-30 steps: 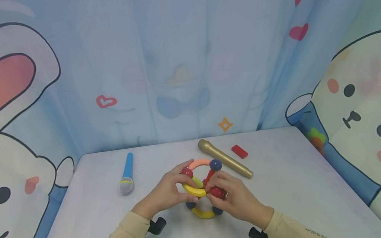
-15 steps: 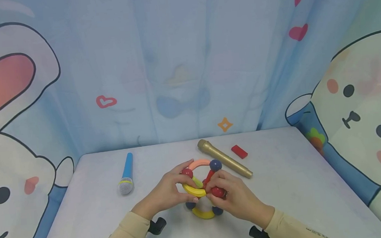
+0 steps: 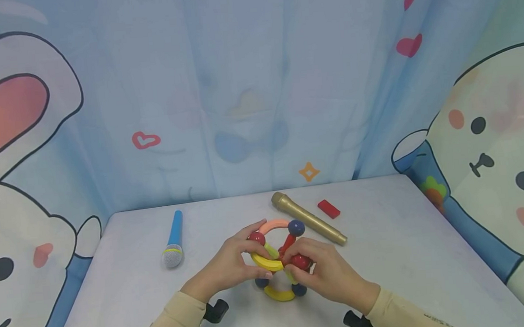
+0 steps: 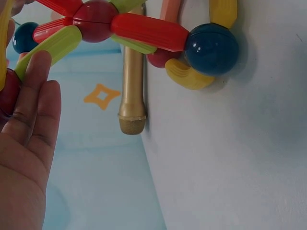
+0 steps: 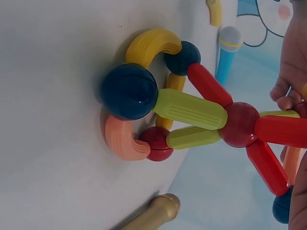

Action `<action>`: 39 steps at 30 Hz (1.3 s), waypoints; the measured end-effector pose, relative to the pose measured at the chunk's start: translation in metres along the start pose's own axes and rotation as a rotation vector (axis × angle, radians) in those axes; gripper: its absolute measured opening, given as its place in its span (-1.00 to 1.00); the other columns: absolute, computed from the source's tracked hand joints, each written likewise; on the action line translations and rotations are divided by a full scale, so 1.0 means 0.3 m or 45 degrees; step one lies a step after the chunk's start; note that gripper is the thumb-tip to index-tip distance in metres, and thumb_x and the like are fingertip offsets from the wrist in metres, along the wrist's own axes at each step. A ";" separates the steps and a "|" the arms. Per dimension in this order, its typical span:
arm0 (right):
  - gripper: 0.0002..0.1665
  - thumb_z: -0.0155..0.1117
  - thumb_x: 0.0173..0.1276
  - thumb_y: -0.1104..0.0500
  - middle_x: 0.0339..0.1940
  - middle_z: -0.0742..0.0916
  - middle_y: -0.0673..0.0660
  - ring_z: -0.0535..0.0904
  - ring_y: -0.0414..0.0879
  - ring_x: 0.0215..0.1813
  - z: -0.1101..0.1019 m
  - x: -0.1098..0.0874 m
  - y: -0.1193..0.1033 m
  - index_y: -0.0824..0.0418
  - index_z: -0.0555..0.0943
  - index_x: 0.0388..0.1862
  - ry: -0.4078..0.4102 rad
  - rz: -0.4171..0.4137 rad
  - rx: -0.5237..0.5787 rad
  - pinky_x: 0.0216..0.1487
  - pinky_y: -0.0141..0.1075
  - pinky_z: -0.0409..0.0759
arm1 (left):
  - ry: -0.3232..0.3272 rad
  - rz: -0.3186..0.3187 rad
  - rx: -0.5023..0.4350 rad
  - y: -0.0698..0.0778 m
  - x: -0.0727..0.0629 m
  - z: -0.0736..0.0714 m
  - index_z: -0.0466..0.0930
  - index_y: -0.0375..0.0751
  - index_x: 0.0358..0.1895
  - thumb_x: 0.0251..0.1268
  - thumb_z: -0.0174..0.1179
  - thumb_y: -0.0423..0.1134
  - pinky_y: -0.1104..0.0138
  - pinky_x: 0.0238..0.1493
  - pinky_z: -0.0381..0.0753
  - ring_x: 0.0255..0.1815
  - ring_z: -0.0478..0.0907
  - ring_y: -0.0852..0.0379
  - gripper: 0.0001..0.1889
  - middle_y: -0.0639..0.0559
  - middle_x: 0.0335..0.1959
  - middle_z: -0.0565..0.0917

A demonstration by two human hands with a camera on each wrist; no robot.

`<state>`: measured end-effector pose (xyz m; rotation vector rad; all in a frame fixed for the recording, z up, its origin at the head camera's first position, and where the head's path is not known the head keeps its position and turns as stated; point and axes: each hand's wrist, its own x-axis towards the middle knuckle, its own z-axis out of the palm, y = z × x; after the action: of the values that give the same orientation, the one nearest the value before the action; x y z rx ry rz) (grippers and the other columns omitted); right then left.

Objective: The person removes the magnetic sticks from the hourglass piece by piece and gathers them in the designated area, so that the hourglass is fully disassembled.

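Note:
A magnetic ball-and-stick toy stands between both hands, with a lower ring, a red middle ball (image 5: 240,124) and an upper ring above. Green sticks (image 5: 191,109) and red sticks (image 5: 208,85) run from that ball. My left hand (image 3: 235,260) grips the upper ring at its left, fingers by a red ball (image 3: 257,238) and thumb under the yellow curved stick (image 3: 269,262). At the right, my right hand (image 3: 318,269) pinches the toy by the inner end of this curved stick, beside another red ball (image 3: 301,262). Its fingertips hide the joint there.
A gold microphone (image 3: 310,218) lies just behind the toy, with a small red block (image 3: 328,209) to its right. Farther left on the white table (image 3: 137,276) lies a blue microphone (image 3: 174,242). A printed curtain (image 3: 246,82) hangs along the back edge.
My right hand has shifted very slightly to the right with the red ball beside it, and more of a green stick shows beneath its fingers. My left hand stays in place.

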<state>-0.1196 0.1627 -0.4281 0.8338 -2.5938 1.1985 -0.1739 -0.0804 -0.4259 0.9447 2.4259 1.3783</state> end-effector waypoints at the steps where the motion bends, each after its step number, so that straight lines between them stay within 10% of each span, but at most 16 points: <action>1: -0.65 0.49 0.24 0.25 -0.18 0.63 -0.24 0.56 -0.26 -0.22 -0.002 0.000 0.001 -0.10 0.59 -0.10 -0.004 -0.003 0.005 -0.25 -0.37 0.67 | 0.000 0.000 -0.002 -0.001 0.000 0.000 0.75 0.27 -0.29 -0.03 0.59 -0.11 -0.16 0.36 0.25 0.50 0.16 0.06 -0.76 0.28 0.50 0.25; 19: -0.58 0.57 0.15 0.22 -0.10 0.58 -0.24 0.55 -0.26 -0.14 -0.037 -0.034 0.036 -0.08 0.67 -0.04 0.065 0.037 -0.029 -0.18 -0.36 0.67 | -0.010 -0.007 -0.005 0.002 0.000 0.000 0.75 0.25 -0.28 -0.04 0.60 -0.15 -0.17 0.35 0.26 0.52 0.11 0.04 -0.74 0.26 0.51 0.23; 29: -0.37 0.65 0.03 0.24 -0.10 0.68 -0.13 0.63 -0.27 -0.16 -0.094 -0.112 0.131 -0.02 0.52 0.03 0.041 0.343 -0.088 -0.16 -0.45 0.63 | -0.001 -0.039 0.002 0.008 -0.002 -0.001 0.75 0.25 -0.29 -0.03 0.59 -0.14 -0.17 0.35 0.25 0.51 0.12 0.05 -0.76 0.28 0.50 0.24; 39: -0.37 0.58 0.14 0.20 0.02 0.66 0.10 0.63 -0.07 -0.14 -0.201 -0.216 0.387 0.12 0.54 0.18 0.072 0.635 -0.258 -0.24 -0.34 0.69 | -0.009 -0.042 -0.005 0.006 -0.001 -0.001 0.75 0.24 -0.28 -0.02 0.59 -0.13 -0.16 0.35 0.26 0.52 0.11 0.06 -0.76 0.27 0.50 0.23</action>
<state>-0.1348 0.2953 -0.4875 0.1103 -2.9038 1.0089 -0.1730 -0.0802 -0.4242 0.9026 2.4213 1.3661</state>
